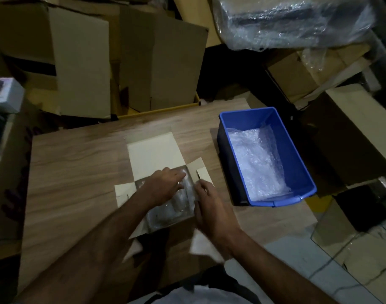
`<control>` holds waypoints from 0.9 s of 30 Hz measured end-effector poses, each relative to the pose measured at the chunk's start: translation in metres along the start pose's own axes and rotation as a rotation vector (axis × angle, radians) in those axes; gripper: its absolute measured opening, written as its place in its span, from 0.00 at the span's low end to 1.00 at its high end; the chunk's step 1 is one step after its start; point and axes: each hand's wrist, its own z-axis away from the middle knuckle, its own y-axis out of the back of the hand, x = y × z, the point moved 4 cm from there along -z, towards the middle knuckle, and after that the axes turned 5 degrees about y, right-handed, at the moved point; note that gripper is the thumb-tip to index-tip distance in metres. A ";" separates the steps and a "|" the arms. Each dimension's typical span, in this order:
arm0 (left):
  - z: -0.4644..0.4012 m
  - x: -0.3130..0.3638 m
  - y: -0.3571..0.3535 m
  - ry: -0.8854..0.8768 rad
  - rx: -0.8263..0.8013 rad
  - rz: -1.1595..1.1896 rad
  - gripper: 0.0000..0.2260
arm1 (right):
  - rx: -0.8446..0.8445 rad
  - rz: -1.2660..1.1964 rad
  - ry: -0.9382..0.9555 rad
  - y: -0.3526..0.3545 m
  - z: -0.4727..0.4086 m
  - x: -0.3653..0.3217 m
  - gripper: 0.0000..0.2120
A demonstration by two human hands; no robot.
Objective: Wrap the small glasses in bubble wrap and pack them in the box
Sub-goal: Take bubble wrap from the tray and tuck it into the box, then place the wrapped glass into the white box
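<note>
Box: a small white cardboard box (165, 194) lies open near the middle of the wooden table (77, 172); its long lid flap (152, 154) lies flat away from the person, and short side flaps splay to left and right.
Wrapped glasses: bubble-wrapped bundles (178, 200), shiny and crinkled, fill the box's cavity; the glass inside cannot be made out.
Left hand: the left hand (165, 185) reaches over the box from its left side, fingers fairly straight, pressing down on the top of the wrap.
Right hand: the right hand (207, 202) sits at the box's right wall, fingers loosely bent against the edge of the box and wrap; whether they pinch anything, I cannot tell.
Bin: a blue plastic bin (306, 163), rectangular with a rolled rim, stands to the right of the box, apart from it, and holds a loose sheet of bubble wrap (257, 163).
Open room: bare wood-grain table lies left of the box and on its far side; the bin reaches the table's right edge.
Edges: brown cardboard cartons (82, 62) crowd the table's far edge and left side.
Overhead right: a bulky plastic-wrapped bundle (293, 20) rests on cartons beyond the bin.
Floor: pale floor (319, 260) shows at lower right.
</note>
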 end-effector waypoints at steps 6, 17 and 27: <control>0.003 0.049 0.029 0.037 0.433 0.216 0.15 | 0.243 0.003 0.055 0.063 0.001 0.043 0.26; -0.087 0.169 0.042 0.226 0.275 0.376 0.34 | 0.049 0.153 -0.090 0.104 0.003 0.196 0.30; -0.120 0.172 -0.001 0.381 0.111 0.233 0.30 | -0.491 0.276 0.109 0.060 -0.060 0.257 0.29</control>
